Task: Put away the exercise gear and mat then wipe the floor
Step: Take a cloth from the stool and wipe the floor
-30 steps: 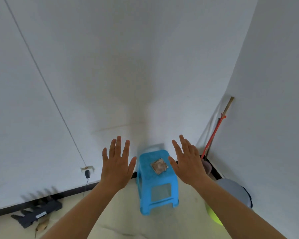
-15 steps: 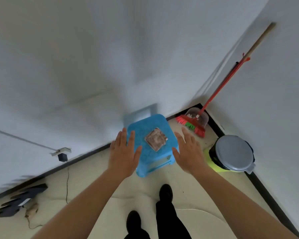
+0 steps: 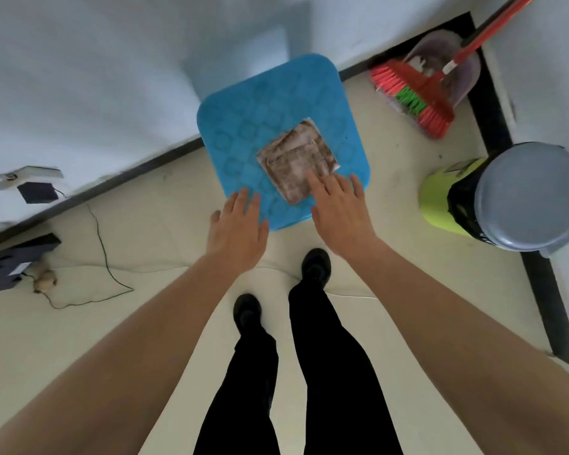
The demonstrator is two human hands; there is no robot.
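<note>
The fingers of the right hand are stretched straight, with nothing gripped, over the folded cloth on the blue stool, from which it can be knocked if only brushed.

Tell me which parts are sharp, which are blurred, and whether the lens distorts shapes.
Head view: cloth, blue stool, left hand and right hand fairly sharp; wall socket at the left edge smeared; forearms swell toward the bottom corners, a wide-angle effect.
</note>
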